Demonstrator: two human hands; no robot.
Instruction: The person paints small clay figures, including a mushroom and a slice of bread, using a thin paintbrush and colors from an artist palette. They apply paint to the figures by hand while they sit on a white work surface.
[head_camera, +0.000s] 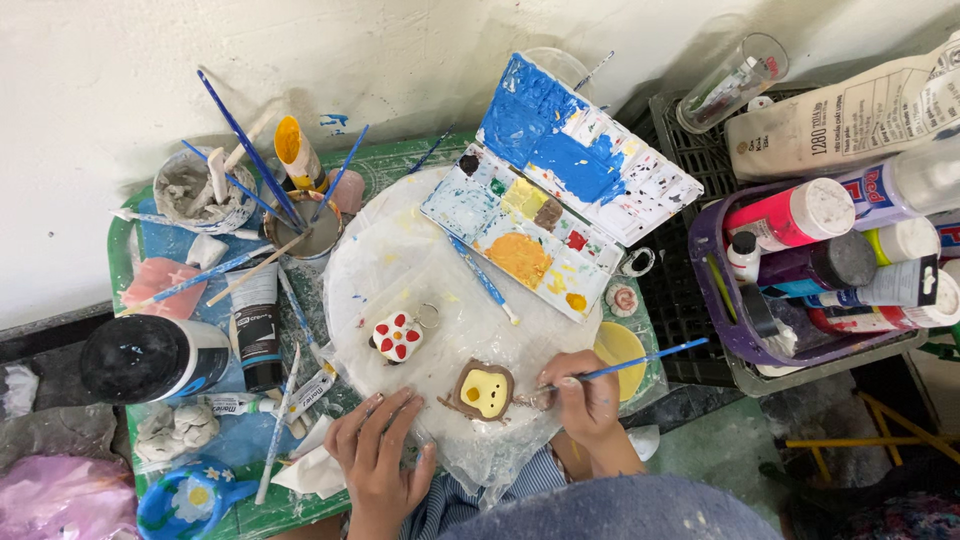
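Brown-and-yellow clay figure (484, 391), small and rounded with a brown rim around a pale yellow face, lies near the front of the round white plastic-covered board (400, 260) on the green worktop (125, 235). Two painted clay pieces sit on that board: this one, and a white one with red dots (398, 337) just to its left. The right hand (587, 395) has its grip pinched shut around one thin blue-handled brush (620, 367), whose tip touches the figure's right edge. The left hand (377, 448) lies flat, fingers loosely spread, pressing the plastic just left of the figure and holding nothing. Farther off lies one open paint palette (560, 190), smeared blue, yellow and orange. At far left a metal cup (305, 228) holds several brushes. Right, a purple basket (715, 300) carries paint bottles.
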